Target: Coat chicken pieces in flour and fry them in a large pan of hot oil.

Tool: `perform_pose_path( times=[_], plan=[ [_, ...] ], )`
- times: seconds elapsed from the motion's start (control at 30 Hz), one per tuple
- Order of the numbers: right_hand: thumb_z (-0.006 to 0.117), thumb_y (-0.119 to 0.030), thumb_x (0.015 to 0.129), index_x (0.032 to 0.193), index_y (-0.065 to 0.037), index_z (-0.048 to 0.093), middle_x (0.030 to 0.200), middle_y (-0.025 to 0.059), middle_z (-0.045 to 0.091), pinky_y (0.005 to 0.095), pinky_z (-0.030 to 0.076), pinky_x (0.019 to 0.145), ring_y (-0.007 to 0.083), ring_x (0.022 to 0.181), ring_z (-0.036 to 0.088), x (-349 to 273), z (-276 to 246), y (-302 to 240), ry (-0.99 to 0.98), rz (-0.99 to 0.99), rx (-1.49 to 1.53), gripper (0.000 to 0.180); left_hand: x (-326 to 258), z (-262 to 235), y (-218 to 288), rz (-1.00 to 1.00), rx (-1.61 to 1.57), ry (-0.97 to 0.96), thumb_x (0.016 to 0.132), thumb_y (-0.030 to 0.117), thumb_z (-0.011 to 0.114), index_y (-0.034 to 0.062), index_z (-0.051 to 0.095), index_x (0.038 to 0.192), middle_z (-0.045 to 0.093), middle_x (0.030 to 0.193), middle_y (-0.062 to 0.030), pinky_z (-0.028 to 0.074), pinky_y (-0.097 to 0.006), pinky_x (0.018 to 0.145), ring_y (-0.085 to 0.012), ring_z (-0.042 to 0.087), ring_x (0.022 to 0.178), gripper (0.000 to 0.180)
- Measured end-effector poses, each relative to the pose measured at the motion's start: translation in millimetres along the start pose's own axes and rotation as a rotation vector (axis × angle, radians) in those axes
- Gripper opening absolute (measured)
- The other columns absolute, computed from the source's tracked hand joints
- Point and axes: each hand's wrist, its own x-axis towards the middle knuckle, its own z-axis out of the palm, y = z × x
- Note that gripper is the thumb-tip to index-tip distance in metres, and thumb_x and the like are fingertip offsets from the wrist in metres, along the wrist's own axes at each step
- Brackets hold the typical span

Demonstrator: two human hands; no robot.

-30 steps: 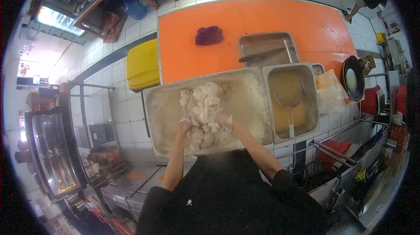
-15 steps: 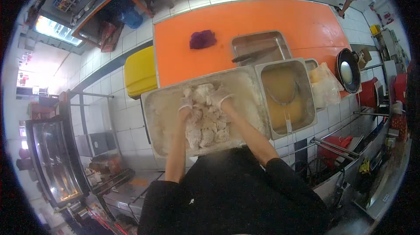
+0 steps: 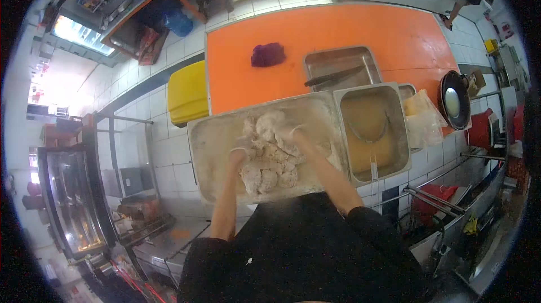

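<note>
A wide metal tray point(image 3: 198, 176) of pale flour stands in front of me. Several flour-coated pieces, apparently meat point(image 3: 269, 179), lie heaped in its middle. At the heap's left side is my left hand point(image 3: 244, 149), in a whitish, floury glove. My right hand point(image 3: 288, 135), gloved the same way, reaches to the far right part of the heap, beside a large coated piece point(image 3: 270, 124). Both hands are among the pieces, and motion and flour dust smear their fingers. Whether either one grips a piece does not show.
Right of the tray stands a deep pan point(image 3: 403, 151) of yellowish liquid with a wire strainer point(image 3: 373, 162) in it. Behind, an orange table point(image 3: 236, 49) holds a purple cloth point(image 3: 268, 55) and a shallow pan point(image 3: 366, 58) with a knife point(image 3: 335, 76). A yellow bin point(image 3: 189, 91) stands left.
My left hand has moved lower along the heap, and my right hand has shifted slightly right. Pieces between them have shifted. The whole view has moved a little.
</note>
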Motion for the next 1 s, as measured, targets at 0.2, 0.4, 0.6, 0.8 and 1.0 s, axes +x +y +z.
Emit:
perform_pose_path(
  times=[0.2,0.4,0.6,0.8,1.0],
  plan=[
    [0.035,-0.047,0.091,0.129,-0.001,0.044,0.131,0.0173,0.047,0.0393,0.035,0.101,0.0311,0.120,0.045,6.0,-27.8,57.8,-0.258,-0.026,-0.366,0.060,55.1,52.9,171.0,-0.441,0.153,-0.291,0.093,0.020,0.039,0.0011,0.050,0.122,0.056,0.113,-0.0182,0.044,-0.036,0.084,-0.0235,0.056,0.092,0.037],
    [0.033,-0.049,0.091,0.126,0.003,0.046,0.127,0.0208,0.049,0.0365,0.038,0.099,0.0291,0.114,0.051,-37.9,-64.5,28.2,-0.151,0.150,-0.467,0.064,0.7,-10.9,149.2,-0.515,0.335,0.102,0.094,0.031,0.039,0.0031,0.051,0.115,0.056,0.108,-0.0219,0.042,-0.045,0.083,-0.0397,0.054,0.098,0.037],
    [0.029,-0.052,0.091,0.119,0.006,0.051,0.123,0.0251,0.050,0.0379,0.040,0.095,0.0318,0.110,0.053,-73.3,-89.6,-40.0,-0.421,0.521,-0.424,0.067,-24.1,6.9,155.5,-0.599,0.512,-0.104,0.093,0.029,0.042,-0.0003,0.053,0.115,0.057,0.109,-0.0222,0.044,-0.044,0.079,-0.0375,0.056,0.093,0.039],
    [0.046,-0.054,0.084,0.115,0.006,0.054,0.116,0.0280,0.052,0.0402,0.041,0.092,0.0348,0.107,0.053,-52.4,-52.1,1.3,-0.317,-0.010,-0.687,0.068,-10.5,41.1,187.2,-0.509,0.095,0.087,0.093,0.028,0.042,0.0002,0.052,0.116,0.057,0.109,-0.0234,0.044,-0.044,0.079,-0.0390,0.055,0.095,0.037],
    [0.050,-0.039,0.086,0.118,0.000,0.052,0.114,0.0242,0.056,0.0408,0.042,0.092,0.0362,0.109,0.052,-75.3,-73.4,54.7,0.041,-0.186,-0.856,0.050,-14.2,-3.7,234.6,-0.476,0.555,0.162,0.093,0.026,0.042,0.0008,0.052,0.116,0.056,0.109,-0.0246,0.045,-0.044,0.079,-0.0404,0.054,0.096,0.036]
  ],
)
